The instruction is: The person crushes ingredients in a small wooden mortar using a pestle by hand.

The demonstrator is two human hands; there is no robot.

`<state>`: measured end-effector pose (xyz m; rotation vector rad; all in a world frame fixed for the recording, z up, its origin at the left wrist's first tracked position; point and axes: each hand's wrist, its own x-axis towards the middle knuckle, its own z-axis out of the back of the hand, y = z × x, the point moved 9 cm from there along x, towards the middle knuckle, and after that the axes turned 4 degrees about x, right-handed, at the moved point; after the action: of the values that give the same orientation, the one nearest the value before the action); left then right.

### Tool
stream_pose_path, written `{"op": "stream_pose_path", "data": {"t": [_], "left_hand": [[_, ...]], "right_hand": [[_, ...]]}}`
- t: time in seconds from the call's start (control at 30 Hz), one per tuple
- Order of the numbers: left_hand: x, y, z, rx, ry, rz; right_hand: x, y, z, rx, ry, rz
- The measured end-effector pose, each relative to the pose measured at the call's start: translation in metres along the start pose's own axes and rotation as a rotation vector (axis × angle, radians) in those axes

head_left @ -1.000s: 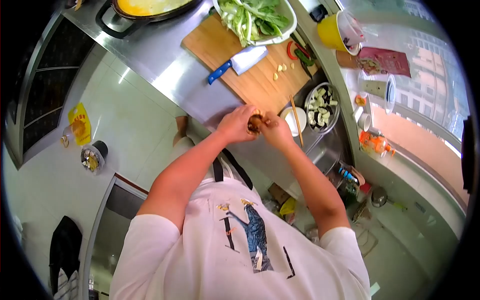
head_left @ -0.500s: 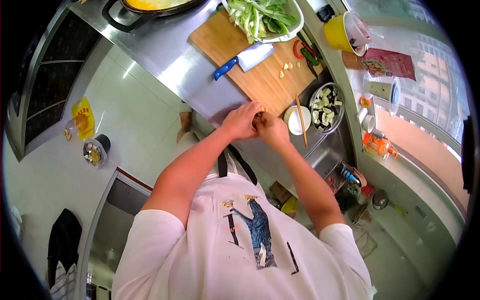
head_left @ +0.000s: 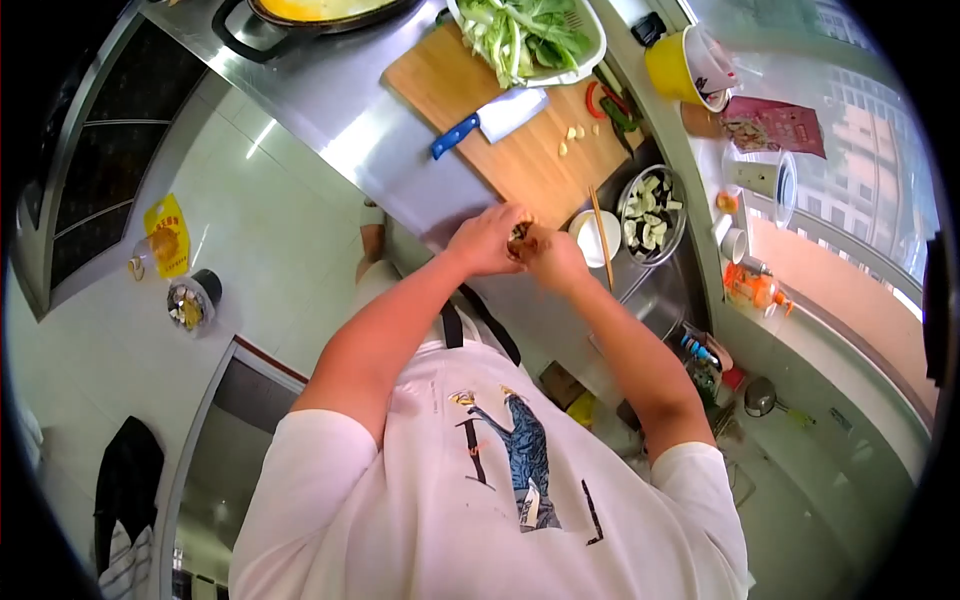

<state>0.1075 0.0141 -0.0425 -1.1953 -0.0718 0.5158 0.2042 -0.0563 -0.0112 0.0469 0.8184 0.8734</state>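
Note:
At the near edge of the cutting board point(head_left: 540, 195), my left hand point(head_left: 486, 241) is wrapped round a small brown, round thing point(head_left: 519, 236), mostly hidden by the fingers, with a dark middle. The closed fingers of my right hand point(head_left: 556, 259) press at its right side; what they pinch does not show. Farther up the board lie a blue-handled cleaver point(head_left: 490, 121), several garlic cloves point(head_left: 571, 133), and red chili point(head_left: 593, 99) and green chili pieces point(head_left: 617, 115). Right of my hands sits a white bowl point(head_left: 590, 240) with chopsticks point(head_left: 603, 239) across it.
A metal bowl of cut eggplant point(head_left: 652, 218) stands beside the sink point(head_left: 660, 300). Leafy greens point(head_left: 520, 40) fill a white basket point(head_left: 592, 62) at the back. A black pan point(head_left: 262, 47) is at the upper left. Packages and an orange bottle point(head_left: 752, 288) line the window sill.
Both hands stay together at the board's edge. My right hand has shifted slightly right and down, so more of the small brown thing's dark middle shows.

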Motion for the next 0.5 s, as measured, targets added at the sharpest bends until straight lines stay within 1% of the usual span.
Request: {"op": "stream_pose_path", "data": {"t": [0.07,0.1,0.13,0.17,0.2,0.23,0.27,0.33,0.4,0.43,0.47,0.5], "left_hand": [[0.001,0.001,-0.001,0.000,-0.024,-0.019],[-0.003,0.002,0.000,0.028,-0.071,-0.028],[-0.006,0.004,-0.004,0.022,-0.062,-0.015],[-0.005,0.003,-0.002,0.030,-0.100,-0.038],[-0.004,0.001,0.000,0.037,-0.134,-0.066],[0.000,0.006,-0.006,0.006,-0.063,-0.008],[0.008,0.008,0.001,0.018,-0.086,-0.014],[0.001,0.004,-0.005,0.029,-0.074,-0.024],[0.002,0.002,-0.004,0.034,-0.038,-0.056],[-0.003,-0.001,0.000,0.053,-0.105,-0.059],[-0.009,-0.003,-0.005,0.059,-0.097,-0.048],[-0.005,-0.002,-0.003,0.039,-0.096,-0.045]], "right_hand": [[-0.003,0.021,0.027,-0.051,-0.026,0.011],[-0.010,0.023,0.035,-0.011,-0.013,-0.027],[-0.016,0.022,0.037,0.031,-0.004,-0.066],[-0.011,0.010,0.021,-0.035,-0.060,-0.051],[-0.009,0.001,0.003,-0.029,-0.060,-0.056],[-0.013,-0.002,-0.007,-0.059,-0.103,-0.065],[0.000,-0.002,-0.004,-0.099,-0.161,-0.036],[-0.029,-0.001,0.005,-0.043,-0.122,-0.057],[-0.022,0.014,0.022,0.001,-0.088,0.013],[-0.030,0.030,0.035,0.009,-0.142,0.056],[-0.035,0.040,0.040,-0.090,-0.092,0.029],[-0.023,0.024,0.024,-0.142,-0.099,0.002]]}}
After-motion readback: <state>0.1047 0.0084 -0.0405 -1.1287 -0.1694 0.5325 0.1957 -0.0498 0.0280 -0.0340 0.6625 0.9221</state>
